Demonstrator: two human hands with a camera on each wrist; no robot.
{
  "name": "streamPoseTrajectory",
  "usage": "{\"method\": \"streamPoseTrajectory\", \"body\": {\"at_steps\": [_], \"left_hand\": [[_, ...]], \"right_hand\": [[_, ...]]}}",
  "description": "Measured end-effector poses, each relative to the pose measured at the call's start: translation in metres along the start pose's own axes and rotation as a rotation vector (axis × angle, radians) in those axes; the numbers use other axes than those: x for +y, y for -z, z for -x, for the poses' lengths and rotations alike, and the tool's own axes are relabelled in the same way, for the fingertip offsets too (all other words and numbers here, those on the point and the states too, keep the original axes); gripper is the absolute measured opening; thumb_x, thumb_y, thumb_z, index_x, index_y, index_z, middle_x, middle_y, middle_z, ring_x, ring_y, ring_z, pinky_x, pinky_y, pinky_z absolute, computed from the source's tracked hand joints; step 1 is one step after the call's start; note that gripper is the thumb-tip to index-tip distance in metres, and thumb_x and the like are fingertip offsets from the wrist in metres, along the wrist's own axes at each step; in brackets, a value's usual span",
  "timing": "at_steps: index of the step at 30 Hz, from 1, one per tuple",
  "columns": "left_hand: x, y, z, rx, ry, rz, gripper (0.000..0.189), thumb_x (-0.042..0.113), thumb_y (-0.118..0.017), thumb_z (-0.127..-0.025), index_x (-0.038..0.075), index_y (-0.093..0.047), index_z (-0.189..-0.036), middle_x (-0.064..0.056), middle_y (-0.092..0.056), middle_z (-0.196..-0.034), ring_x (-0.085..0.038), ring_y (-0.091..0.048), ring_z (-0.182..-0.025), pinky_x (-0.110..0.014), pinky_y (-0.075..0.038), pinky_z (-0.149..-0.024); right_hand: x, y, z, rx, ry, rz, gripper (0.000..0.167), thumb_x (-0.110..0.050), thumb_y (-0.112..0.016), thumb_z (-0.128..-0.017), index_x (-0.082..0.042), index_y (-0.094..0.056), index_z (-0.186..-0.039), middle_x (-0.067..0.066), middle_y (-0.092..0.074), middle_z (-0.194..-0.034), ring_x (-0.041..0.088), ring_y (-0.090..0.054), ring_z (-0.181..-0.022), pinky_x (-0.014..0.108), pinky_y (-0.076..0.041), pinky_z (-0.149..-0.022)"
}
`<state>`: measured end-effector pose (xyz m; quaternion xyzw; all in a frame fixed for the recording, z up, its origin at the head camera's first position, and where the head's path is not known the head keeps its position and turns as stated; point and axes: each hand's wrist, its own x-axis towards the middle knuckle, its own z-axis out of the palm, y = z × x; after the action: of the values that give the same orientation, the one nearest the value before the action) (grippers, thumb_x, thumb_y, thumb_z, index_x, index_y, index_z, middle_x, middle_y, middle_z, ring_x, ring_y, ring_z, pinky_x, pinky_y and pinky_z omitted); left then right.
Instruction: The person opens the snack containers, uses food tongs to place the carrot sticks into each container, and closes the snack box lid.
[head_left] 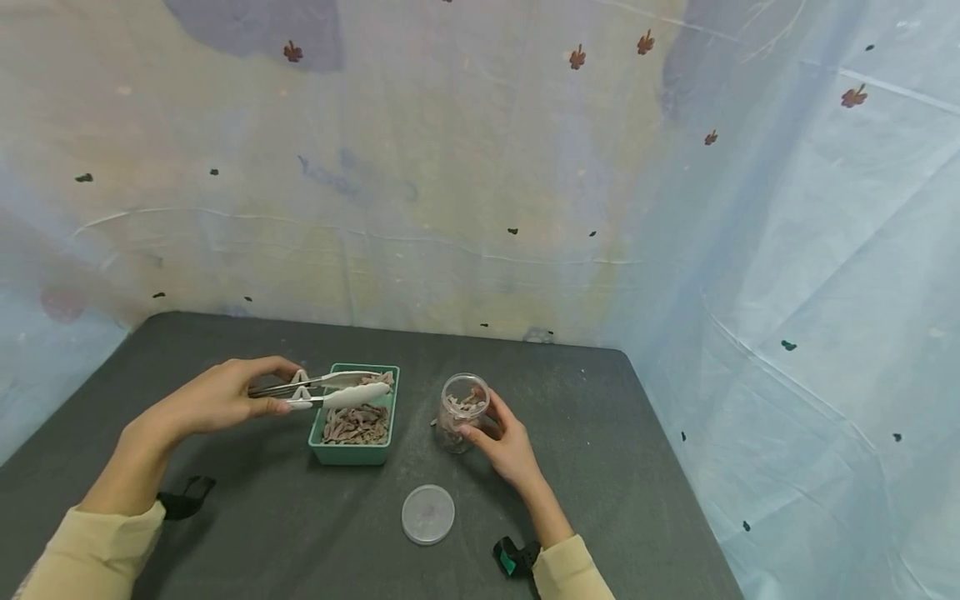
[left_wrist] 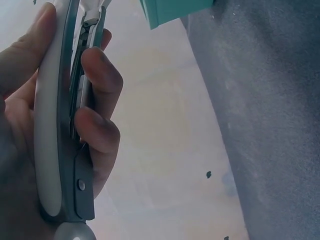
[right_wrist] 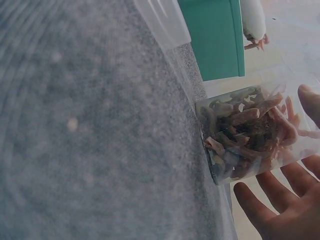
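My left hand grips a pair of tongs with metal arms and pale tips. Some brownish dried strips are caught at the tong tips, above a green plastic tub. More of these strips lie inside the tub. To the right of it, a clear jar stands upright without its lid, partly filled with similar strips. Thumb and fingers of my right hand hold the jar from its right side. The left wrist view shows fingers wrapped round the tong handles.
A round translucent lid lies flat on the dark grey table, in front of the jar. A small loose piece sits beside the jar's left side. Patterned plastic sheeting hangs behind and to the right of the table.
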<state>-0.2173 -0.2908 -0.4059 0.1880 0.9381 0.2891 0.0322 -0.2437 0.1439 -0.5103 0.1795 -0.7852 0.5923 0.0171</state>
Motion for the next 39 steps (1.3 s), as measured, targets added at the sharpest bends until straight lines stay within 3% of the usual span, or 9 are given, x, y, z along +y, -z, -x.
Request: {"method": "streamPoseTrajectory", "body": {"at_steps": [9, 16, 23, 26, 31, 34, 39], "left_hand": [[0.008, 0.003, -0.003, 0.016, -0.009, 0.009, 0.058, 0.038, -0.078, -0.095, 0.01, -0.06, -0.143, -0.017, -0.064, -0.137, -0.026, -0.067, -0.102, -0.039, -0.053, -0.073], [0.014, 0.007, -0.009, 0.013, -0.021, 0.005, 0.056, 0.041, -0.075, -0.097, 0.013, -0.06, -0.143, -0.015, -0.063, -0.137, -0.018, -0.065, -0.095, -0.038, -0.051, -0.072], [0.024, 0.009, -0.015, 0.004, -0.031, 0.03, 0.056, 0.041, -0.074, -0.098, 0.013, -0.059, -0.143, -0.015, -0.063, -0.138, -0.016, -0.065, -0.091, -0.038, -0.051, -0.072], [0.028, 0.009, -0.018, 0.0, -0.033, 0.056, 0.056, 0.039, -0.075, -0.098, 0.013, -0.058, -0.144, -0.016, -0.062, -0.139, -0.017, -0.066, -0.089, -0.038, -0.051, -0.071], [0.035, 0.007, -0.025, 0.005, -0.046, 0.075, 0.055, 0.039, -0.076, -0.097, 0.015, -0.059, -0.144, -0.015, -0.062, -0.14, -0.026, -0.068, -0.104, -0.041, -0.055, -0.075], [0.04, 0.005, -0.029, 0.005, -0.067, 0.075, 0.055, 0.04, -0.074, -0.097, 0.015, -0.059, -0.144, -0.015, -0.062, -0.141, -0.031, -0.067, -0.113, -0.045, -0.057, -0.079], [0.047, 0.002, -0.037, 0.004, -0.099, 0.095, 0.054, 0.037, -0.075, -0.098, 0.016, -0.059, -0.145, -0.013, -0.061, -0.141, -0.029, -0.067, -0.111, -0.043, -0.055, -0.08]], "right_hand": [[0.0, -0.001, 0.0, 0.009, 0.03, 0.002, 0.074, -0.009, -0.077, -0.096, -0.008, -0.04, -0.16, 0.014, -0.05, -0.156, 0.035, -0.051, -0.141, 0.053, -0.049, -0.108], [-0.018, -0.001, 0.003, 0.011, 0.035, -0.002, 0.072, -0.002, -0.076, -0.094, 0.001, -0.041, -0.157, 0.023, -0.05, -0.153, 0.043, -0.051, -0.139, 0.059, -0.048, -0.106], [0.0, -0.002, 0.0, 0.016, 0.038, 0.002, 0.073, -0.01, -0.078, -0.095, -0.01, -0.042, -0.159, 0.014, -0.051, -0.155, 0.035, -0.052, -0.14, 0.054, -0.05, -0.107], [-0.002, -0.004, 0.0, 0.026, 0.04, 0.012, 0.073, -0.005, -0.077, -0.095, -0.006, -0.041, -0.159, 0.018, -0.051, -0.154, 0.039, -0.052, -0.139, 0.057, -0.049, -0.106], [-0.004, -0.004, -0.001, 0.027, 0.028, 0.005, 0.074, -0.001, -0.076, -0.094, 0.001, -0.039, -0.158, 0.023, -0.049, -0.154, 0.044, -0.05, -0.139, 0.062, -0.047, -0.106], [-0.004, -0.003, -0.001, 0.018, 0.023, 0.003, 0.073, -0.002, -0.076, -0.095, -0.002, -0.039, -0.159, 0.021, -0.05, -0.155, 0.042, -0.05, -0.14, 0.06, -0.047, -0.107], [0.0, -0.002, -0.001, 0.01, 0.007, -0.006, 0.073, -0.009, -0.078, -0.095, -0.012, -0.042, -0.159, 0.011, -0.052, -0.155, 0.033, -0.051, -0.141, 0.054, -0.048, -0.109]]}}
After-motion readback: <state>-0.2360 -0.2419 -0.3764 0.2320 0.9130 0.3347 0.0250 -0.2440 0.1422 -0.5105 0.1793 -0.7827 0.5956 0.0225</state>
